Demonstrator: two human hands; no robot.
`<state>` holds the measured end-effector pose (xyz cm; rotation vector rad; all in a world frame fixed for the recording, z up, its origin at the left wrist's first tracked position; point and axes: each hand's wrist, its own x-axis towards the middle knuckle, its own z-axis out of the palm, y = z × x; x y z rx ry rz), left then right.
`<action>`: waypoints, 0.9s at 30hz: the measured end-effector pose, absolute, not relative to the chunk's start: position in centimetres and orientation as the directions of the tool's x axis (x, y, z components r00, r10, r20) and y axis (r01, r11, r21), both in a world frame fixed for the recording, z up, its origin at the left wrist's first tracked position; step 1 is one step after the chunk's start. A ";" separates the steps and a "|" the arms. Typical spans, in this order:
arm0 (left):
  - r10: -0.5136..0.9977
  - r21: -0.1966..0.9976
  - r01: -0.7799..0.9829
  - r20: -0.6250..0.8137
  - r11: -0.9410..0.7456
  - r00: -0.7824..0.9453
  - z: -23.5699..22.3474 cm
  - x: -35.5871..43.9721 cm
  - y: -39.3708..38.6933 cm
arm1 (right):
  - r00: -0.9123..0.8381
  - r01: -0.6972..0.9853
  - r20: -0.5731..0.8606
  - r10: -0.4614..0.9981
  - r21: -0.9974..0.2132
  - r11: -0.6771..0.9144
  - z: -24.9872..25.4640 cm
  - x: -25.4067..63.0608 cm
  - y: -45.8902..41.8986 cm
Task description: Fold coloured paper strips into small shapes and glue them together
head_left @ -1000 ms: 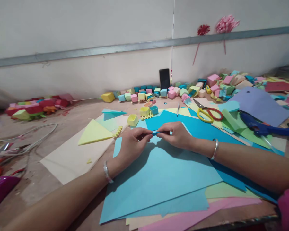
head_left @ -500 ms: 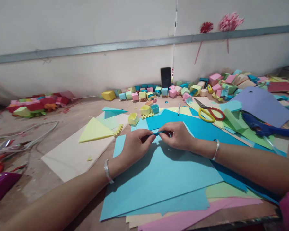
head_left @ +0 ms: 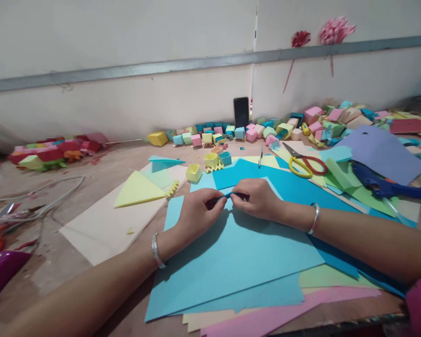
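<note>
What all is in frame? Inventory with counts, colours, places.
Folded strip: 1, blue, centre
Large sheets: several, light blue, front centre
Darker sheets: count unclear, blue, right of centre
Folded triangle: 1, yellow, left of centre
Open boxes: at least 3, yellow and blue, behind the strip
Small paper boxes: many, mixed colours, back row
Paper pile: 1, mostly red and pink, back left
Scissors: 1, yellow-and-red handles, right
Glue gun: 1, blue, far right
Phone: 1, black, upright at back
Fringed flowers: 2, red and pink, upper right
Rail: 1, grey, across wall
Bangles: 2, silver, wrists
Left hand: 1, pinching strip
Right hand: 1, pinching strip
</note>
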<state>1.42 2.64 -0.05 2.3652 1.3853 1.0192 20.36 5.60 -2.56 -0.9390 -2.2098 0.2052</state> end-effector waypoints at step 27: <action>0.822 0.484 0.683 0.463 -0.547 0.331 -0.3 1.3 2.6 | -0.500 0.630 0.577 0.646 -0.269 0.728 -2.4 20.1 5.1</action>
